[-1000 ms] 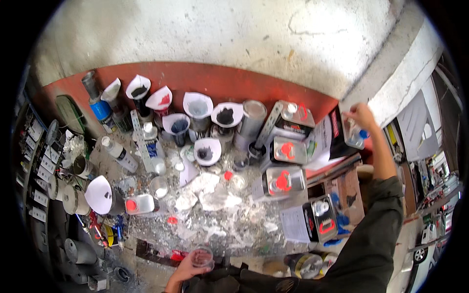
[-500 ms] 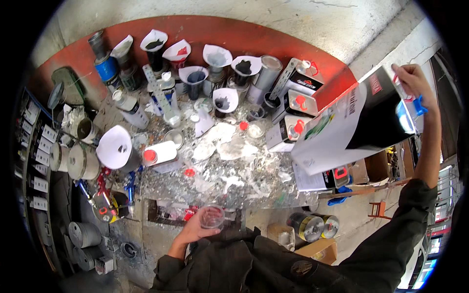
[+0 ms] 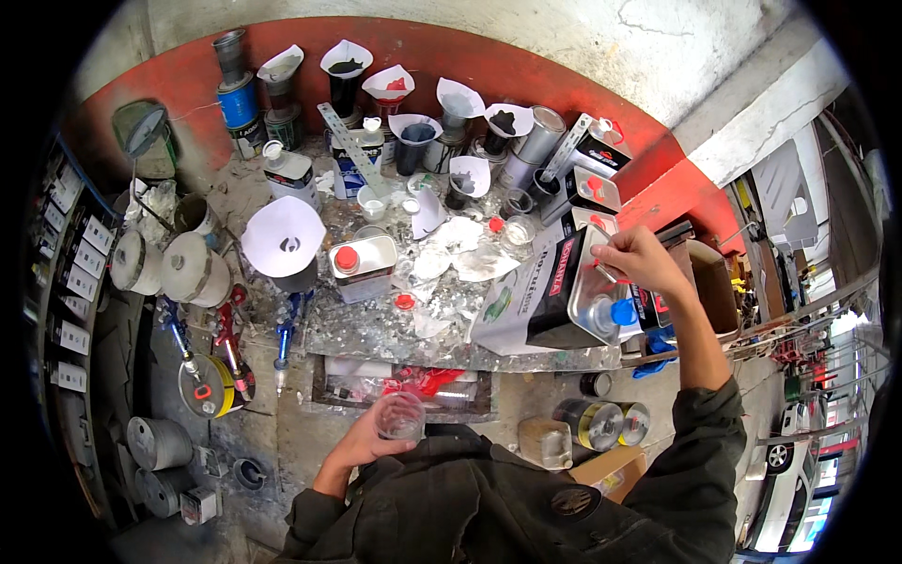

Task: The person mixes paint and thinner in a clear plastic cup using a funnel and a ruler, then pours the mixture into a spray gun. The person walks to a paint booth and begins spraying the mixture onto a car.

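Near my body, my left hand [image 3: 365, 438] is wrapped round a clear plastic cup [image 3: 401, 417], its open rim facing up. My right hand [image 3: 643, 264] grips the wire handle on top of a large white-and-black rectangular can [image 3: 512, 308] at the bench's right front. A blue cap [image 3: 623, 312] sits on the can's spout beside that hand. The can leans over the worktop; whether its base touches the surface I cannot tell. Smaller cans with red caps [image 3: 594, 187] stand just behind it.
On the paint-spattered bench [image 3: 376, 329] are a red-capped metal can [image 3: 364, 267], a large cup with a paper strainer [image 3: 284, 240], and a back row of strainer-topped cups [image 3: 415, 141]. Spray guns [image 3: 228, 343] hang at the left front. A cardboard box [image 3: 711, 282] stands at the right.
My right hand has brought the large can down and left, from raised at the far right to the bench's front. The cup stays in my left hand. The view has shifted slightly.
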